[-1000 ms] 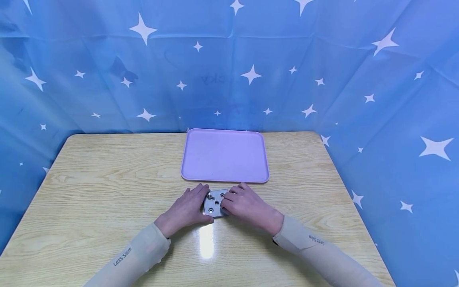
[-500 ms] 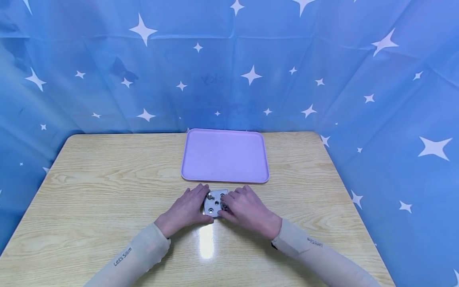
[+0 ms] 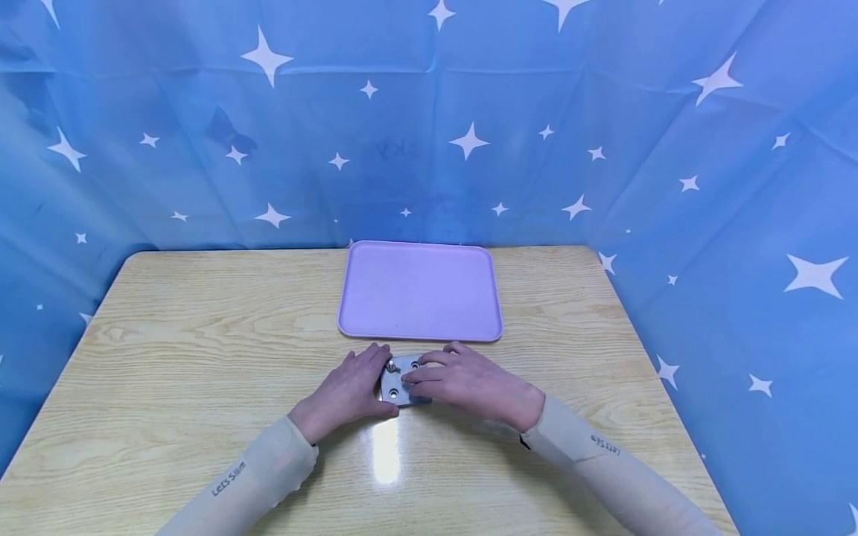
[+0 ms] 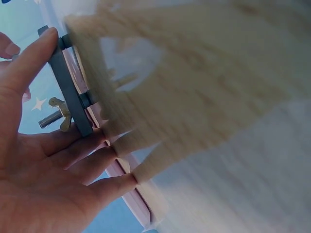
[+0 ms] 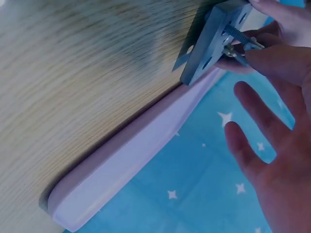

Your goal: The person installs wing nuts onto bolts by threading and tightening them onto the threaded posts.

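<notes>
A thick grey metal plate [image 3: 395, 381] with several holes stands raised off the table on short feet, which show in the left wrist view. One corner carries an upright bolt [image 4: 50, 118] with a brass-toned wing nut [image 4: 63, 114]. My left hand [image 3: 345, 391] grips the plate's left side, thumb on the near edge and fingers at the far corner. Over the right side is my right hand [image 3: 469, 383]. In the right wrist view its thumb and forefinger pinch a small silver wing nut [image 5: 253, 44], partly covered; the other fingers spread loosely.
A shallow purple tray [image 3: 421, 334] lies just beyond the plate. The wood-grain table [image 3: 201, 320] reflects light in front of the hands. A blue curtain [image 3: 429, 112] with white stars hangs behind and to the right.
My right hand curled in over the plate's right side half a second ago; now it has turned, its fingers straighter and reaching farther left. My left hand and the plate stay put.
</notes>
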`<state>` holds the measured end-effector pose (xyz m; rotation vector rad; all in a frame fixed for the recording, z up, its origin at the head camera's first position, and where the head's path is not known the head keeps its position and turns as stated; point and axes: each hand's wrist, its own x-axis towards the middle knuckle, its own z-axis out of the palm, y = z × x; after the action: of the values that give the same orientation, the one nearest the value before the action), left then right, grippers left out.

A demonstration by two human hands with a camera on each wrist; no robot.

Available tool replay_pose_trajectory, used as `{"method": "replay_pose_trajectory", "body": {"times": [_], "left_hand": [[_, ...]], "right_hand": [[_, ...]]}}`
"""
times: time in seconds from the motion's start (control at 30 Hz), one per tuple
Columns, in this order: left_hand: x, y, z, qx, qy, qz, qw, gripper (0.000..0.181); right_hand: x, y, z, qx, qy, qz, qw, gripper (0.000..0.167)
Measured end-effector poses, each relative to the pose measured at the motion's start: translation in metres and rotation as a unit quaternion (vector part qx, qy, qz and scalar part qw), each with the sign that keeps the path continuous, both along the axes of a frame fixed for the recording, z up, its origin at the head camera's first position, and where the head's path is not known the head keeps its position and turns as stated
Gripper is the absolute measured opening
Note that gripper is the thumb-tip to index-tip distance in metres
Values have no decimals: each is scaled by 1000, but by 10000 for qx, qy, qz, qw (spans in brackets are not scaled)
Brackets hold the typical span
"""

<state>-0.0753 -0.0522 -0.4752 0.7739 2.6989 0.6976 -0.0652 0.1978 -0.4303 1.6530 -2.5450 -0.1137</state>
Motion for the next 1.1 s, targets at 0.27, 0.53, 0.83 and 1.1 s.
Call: {"method": "replay_pose_trajectory", "body": {"times": [0.27,0.53,0.83,1.1], "left_hand": [[0,0,0,12,32,-10,10000,93],[1,0,1,-13,-50,33,10000,95],[1,1,1,18,-84,80,9999,95],[2,0,0,59,-33,72,10000,95]], "right_hand": [[0,-3,-2,50,351,27,9994,32],[-1,-8,-8,-175,552,-28,9983,23],[4,-16,-19,-594,394,-541,9960,8],[15,-24,-25,-1340,-65,-1292,9825,6]]}}
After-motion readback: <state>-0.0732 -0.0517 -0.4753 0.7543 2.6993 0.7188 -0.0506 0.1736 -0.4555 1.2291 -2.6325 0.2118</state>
